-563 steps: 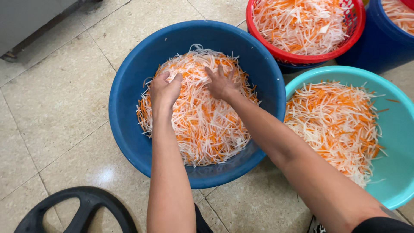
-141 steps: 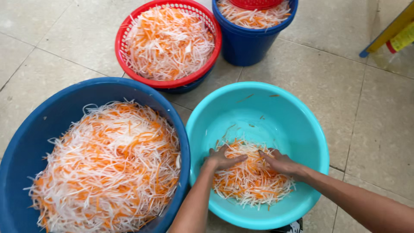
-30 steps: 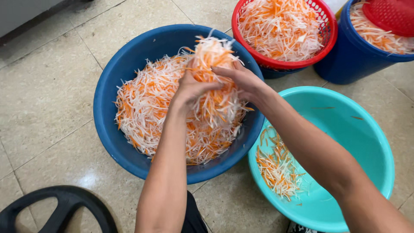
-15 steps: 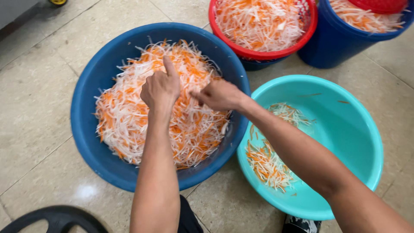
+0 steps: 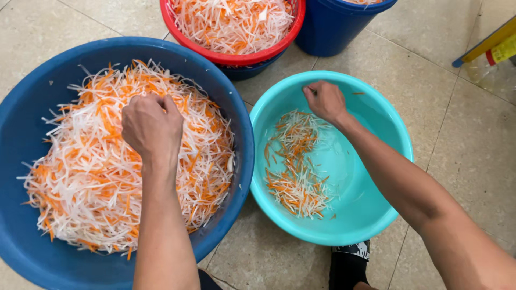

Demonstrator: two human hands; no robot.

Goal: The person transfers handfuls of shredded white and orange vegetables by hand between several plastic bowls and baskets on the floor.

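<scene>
Half a second ago both hands were together over the heap in the blue basin; now the right hand [image 5: 324, 100] has moved across to the turquoise basin [image 5: 387, 134], while the left hand [image 5: 151, 126] stays on the heap. Taking the turquoise basin as the landmark and going from left to right: the big blue basin [image 5: 32, 107] stands to its left, the two rims touching, and it is full of shredded carrot and white radish [image 5: 80, 177]. The left hand rests on top of this heap, curled into a loose fist; I cannot tell if it grips any strands. Inside the turquoise basin only a thin layer of the same shreds [image 5: 295, 172] lies on the left part of the bottom. The right hand is at the far inner wall of this basin, its fingers bent and closed, just above these shreds. Behind the basin a red basket [image 5: 236, 56] with more shreds stands, and beside it a dark blue bucket [image 5: 333, 29].
</scene>
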